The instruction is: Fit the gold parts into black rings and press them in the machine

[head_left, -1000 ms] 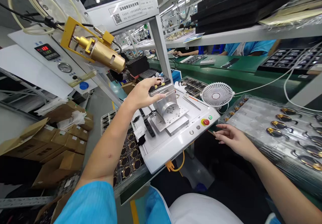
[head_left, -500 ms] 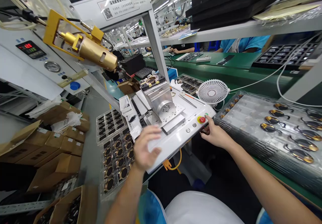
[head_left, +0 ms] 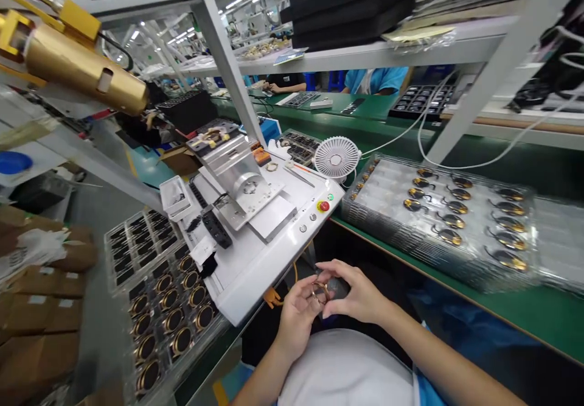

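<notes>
Free: base [head_left: 250,275], bare front strip left of buttons [head_left: 303,228]; bench [head_left: 524,315], near right edge; gap between base and left hand [head_left: 297,316], orange piece [head_left: 272,297] within. Obstructed: base centre, by fixture [head_left: 241,181]; far left above, cylinder [head_left: 86,68]; beyond fixture, post [head_left: 230,65]; base's far right corner, fan [head_left: 336,157]; right, tray stack [head_left: 390,181].

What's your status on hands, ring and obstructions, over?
Left hand and right hand both on gold-coloured ring. Ring held in front of white machine base, apart from it. Nothing visibly blocking the hands.

Ring [head_left: 326,293] between left hand [head_left: 296,315] and right hand [head_left: 358,293], machine base [head_left: 246,284] ahead, parts tray [head_left: 157,327] left, stacked trays [head_left: 387,196] right
</notes>
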Available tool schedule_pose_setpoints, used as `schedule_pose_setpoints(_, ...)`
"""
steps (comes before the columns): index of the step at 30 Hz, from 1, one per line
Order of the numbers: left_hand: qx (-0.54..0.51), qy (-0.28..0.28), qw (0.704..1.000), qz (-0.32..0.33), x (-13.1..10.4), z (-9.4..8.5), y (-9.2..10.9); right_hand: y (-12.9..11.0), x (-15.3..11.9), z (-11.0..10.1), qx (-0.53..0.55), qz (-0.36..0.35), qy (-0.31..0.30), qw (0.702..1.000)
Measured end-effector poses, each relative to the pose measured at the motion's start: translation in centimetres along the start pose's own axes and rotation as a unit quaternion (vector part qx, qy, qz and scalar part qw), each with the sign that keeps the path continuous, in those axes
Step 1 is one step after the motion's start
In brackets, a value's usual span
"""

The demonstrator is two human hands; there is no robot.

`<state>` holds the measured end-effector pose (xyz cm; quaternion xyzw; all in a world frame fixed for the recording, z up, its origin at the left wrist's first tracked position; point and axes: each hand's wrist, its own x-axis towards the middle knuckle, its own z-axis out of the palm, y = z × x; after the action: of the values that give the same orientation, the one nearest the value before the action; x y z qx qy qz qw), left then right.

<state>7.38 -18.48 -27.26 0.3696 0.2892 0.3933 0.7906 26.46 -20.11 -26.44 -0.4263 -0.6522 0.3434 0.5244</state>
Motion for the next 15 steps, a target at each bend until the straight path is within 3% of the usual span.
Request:
schedule_pose_setpoints(3, -0.022, -0.018, 1.000, -0.006, 0.4, 0.3, -0.2, -0.2, -0.3, 0.4, -0.024, -0.035, 0.027, 0.999)
schedule_pose_setpoints(5, -0.016, -0.012, 1.000, -0.006, 0.7, 0.4, -0.2, -0.7, 0.1, -0.3, -0.062, -0.047, 0.004, 0.997)
schedule_pose_setpoints(8, 0.015, 0.028, 0.999, 0.001, 1.0, 0.2, -0.2, -1.5, 1.3, -3.9, -0.178, -0.031, -0.034, 0.983)
schedule_pose_setpoints(10, 0.040, 0.053, 0.998, 0.000, 0.9, -0.2, -0.3, -1.9, 2.4, -8.1, -0.280, 0.026, 0.011, 0.960)
schedule_pose_setpoints(11, 0.050, 0.061, 0.997, -0.003, 0.9, -0.4, -0.4, -2.0, 2.9, -10.6, -0.340, 0.066, 0.048, 0.937)
schedule_pose_setpoints(13, 0.060, 0.070, 0.996, -0.007, 0.7, -0.9, -0.6, -1.9, 3.8, -15.4, -0.468, 0.163, 0.102, 0.863)
schedule_pose_setpoints(15, 0.062, 0.074, 0.995, -0.003, 0.5, -1.1, -0.7, -1.8, 4.4, -19.3, -0.569, 0.241, 0.098, 0.780)
